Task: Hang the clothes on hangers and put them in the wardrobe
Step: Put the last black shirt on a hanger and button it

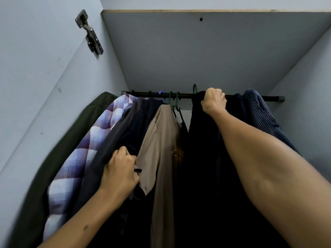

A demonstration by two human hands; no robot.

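Note:
I look up into the wardrobe at its black rail [186,95]. My right hand [213,100] grips the top of a black garment [202,149] at the rail, and a green hanger hook [194,88] sticks up just left of my fist. Lower left, my left hand [120,171] grips the dark clothes [114,140] hanging there, beside a beige garment [159,140]. A purple checked shirt [80,154] and a dark green garment [59,149] hang further left. Two more green hangers [174,100] sit on the rail above the beige one.
A striped dark blue garment [263,113] hangs at the rail's right end. The wardrobe's top panel [206,51] is close above. A metal door hinge [90,33] is fixed to the left wall. The right wall [308,97] stands close to the striped garment.

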